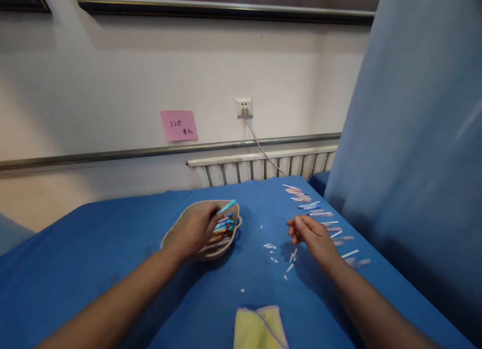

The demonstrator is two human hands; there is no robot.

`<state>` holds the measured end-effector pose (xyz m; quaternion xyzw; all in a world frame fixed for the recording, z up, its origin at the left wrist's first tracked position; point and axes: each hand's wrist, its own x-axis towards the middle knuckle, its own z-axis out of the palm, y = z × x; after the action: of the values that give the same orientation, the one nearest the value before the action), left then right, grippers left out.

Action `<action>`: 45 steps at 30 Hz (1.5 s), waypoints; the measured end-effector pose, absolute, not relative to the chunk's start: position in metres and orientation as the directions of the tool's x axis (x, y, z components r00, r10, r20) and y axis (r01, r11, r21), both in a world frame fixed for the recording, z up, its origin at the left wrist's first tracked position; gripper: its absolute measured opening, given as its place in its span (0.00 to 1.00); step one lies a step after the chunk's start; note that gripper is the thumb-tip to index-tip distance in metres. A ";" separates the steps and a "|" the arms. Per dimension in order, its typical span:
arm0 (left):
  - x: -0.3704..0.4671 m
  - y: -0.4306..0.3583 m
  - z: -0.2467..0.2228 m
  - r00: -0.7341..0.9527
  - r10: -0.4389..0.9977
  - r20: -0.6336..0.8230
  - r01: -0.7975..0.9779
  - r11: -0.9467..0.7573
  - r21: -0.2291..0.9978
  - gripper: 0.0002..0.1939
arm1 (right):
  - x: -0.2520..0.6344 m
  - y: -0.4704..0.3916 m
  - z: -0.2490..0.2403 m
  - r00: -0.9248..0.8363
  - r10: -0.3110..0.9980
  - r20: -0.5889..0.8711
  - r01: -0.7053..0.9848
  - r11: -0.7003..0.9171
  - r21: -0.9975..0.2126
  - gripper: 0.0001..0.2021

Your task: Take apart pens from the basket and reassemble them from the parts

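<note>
My left hand (196, 227) is closed on a light blue marker (228, 206), over the near-left part of a beige basket (179, 216). Several markers (223, 231) in blue, orange and brown lie inside it; the hand hides some of them. To the right, my right hand (311, 234) hovers above the bed sheet with thumb and fingers drawn together; whatever may be between them does not show. Below and left of it are scattered small white tubes (291, 266) and tiny white pieces (271, 259). Beyond it, pen parts (320, 214) lie in small groups along the sheet's right side.
A folded yellow cloth (259, 328) lies at the front of the blue sheet (113, 228). A blue curtain (410, 138) hangs on the right. At the back are a bed rail (263, 155), a plugged-in cable (259, 144) and a pink note (178, 125) on the wall.
</note>
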<state>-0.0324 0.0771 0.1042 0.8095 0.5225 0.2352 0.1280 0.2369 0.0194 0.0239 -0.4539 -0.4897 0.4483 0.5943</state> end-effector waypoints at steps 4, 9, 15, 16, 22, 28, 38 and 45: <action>0.002 0.028 0.086 0.533 0.820 0.207 0.662 -0.557 0.501 0.15 | 0.220 0.010 0.019 -0.091 0.987 0.131 -0.025 0.130 -0.991 0.25; 0.023 0.005 0.045 0.566 0.807 0.169 0.588 -0.538 0.604 0.13 | 0.211 0.002 0.013 -0.167 0.982 0.093 0.234 0.131 -0.963 0.29; 0.018 0.016 0.029 0.613 0.771 0.174 0.480 -0.538 0.693 0.14 | 0.206 0.005 0.005 -0.180 0.981 0.070 0.362 0.132 -0.923 0.24; 0.017 0.017 0.029 0.628 0.761 0.163 0.468 -0.537 0.702 0.14 | 0.206 0.005 0.004 -0.203 0.977 0.067 0.360 0.138 -0.923 0.24; 0.017 0.015 0.027 0.652 0.747 0.131 0.465 -0.530 0.709 0.15 | 0.207 0.001 0.007 -0.256 0.963 0.086 0.370 0.180 -0.912 0.20; 0.016 0.012 0.021 0.662 0.731 0.166 0.461 -0.572 0.679 0.16 | 0.205 0.001 0.004 -0.206 0.979 -0.004 0.338 0.067 -0.939 0.25; 0.014 0.012 0.022 0.663 0.725 0.187 0.455 -0.589 0.668 0.17 | 0.204 0.002 0.002 -0.217 0.971 -0.098 0.293 -0.031 -0.956 0.26; 0.014 0.016 0.019 0.663 0.723 0.193 0.479 -0.609 0.632 0.17 | 0.209 0.003 0.005 -0.182 0.983 0.002 0.224 0.044 -0.974 0.14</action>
<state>0.0136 0.0160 0.0187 0.8692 0.3457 0.2208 0.2760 0.2088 0.0034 0.0052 -0.5006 -0.6028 0.4770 0.3981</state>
